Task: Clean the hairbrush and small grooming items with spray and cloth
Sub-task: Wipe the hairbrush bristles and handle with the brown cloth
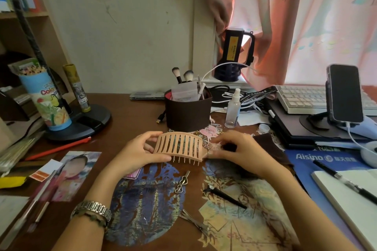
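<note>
a: status?

b: hairbrush [179, 145] up off the desk [130, 112], held between both hands, vented back up, bristles pointing down. left hand [136, 154] curled round the left end, thumb on top, fingers under. right hand [239, 149] at the right end, fingertips pinched at something pale and fuzzy beside the brush, probably a hair clump. blurred, so cannot confirm.

a: step?

b: looks like dry de-hairing, ahead of any spray. no wet sheen visible.

a: spray and cloth location?

b: spray bottle [233, 109] upright behind the brush, right of the brown organiser [188, 115], untouched. dark cloth [267, 145] flat on the desk just beyond the right hand, partly hidden by it.

a: small items?

b: heart clip [181, 182], black clip [224, 195], silver bow clip [193, 223] on the mat near the wrists, well apart from each other. not started, by the look.

a: next?

b: drop the fuzz, free the right hand, reach back for the bottle. keep left grip firm, bristles angled away from the phone [344, 92] and keyboard [306, 98] before spraying.
</note>
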